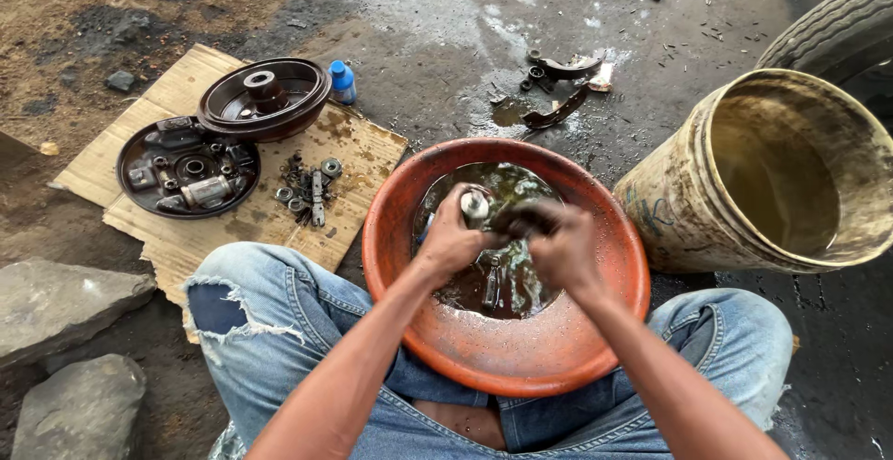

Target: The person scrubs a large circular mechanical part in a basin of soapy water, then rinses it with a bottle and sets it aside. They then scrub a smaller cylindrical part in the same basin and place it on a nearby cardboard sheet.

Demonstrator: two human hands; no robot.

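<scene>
Head view: a person sits on wet ground in torn blue jeans [279, 320], both hands working over an orange basin [521, 348] set between the knees.
Left hand: the left hand [453, 237] is closed around a small metal cylinder [475, 205], whose pale, shiny end pokes up above the fingers.
Right hand: the right hand [558, 246] is curled tight on a dark object [523, 222], too blurred to identify, pressed against the cylinder's side.
Position: both pieces sit above the dark, oily liquid [493, 283] pooled in the basin's centre, just beside each other at the fingertips.
Arms: the forearms angle inward from the lower edge, wrists bent downward, hands nearly touching.
Basin: round, shallow, smooth and wet, with more metal parts lying submerged.
Cardboard: a stained sheet of cardboard [363, 158] at left carries a dark brake drum [265, 97], a round backing plate [186, 167] and loose small hardware [307, 190].
Nearby: a grimy bucket [772, 172] lies tilted at right, near a tyre [833, 27].
</scene>
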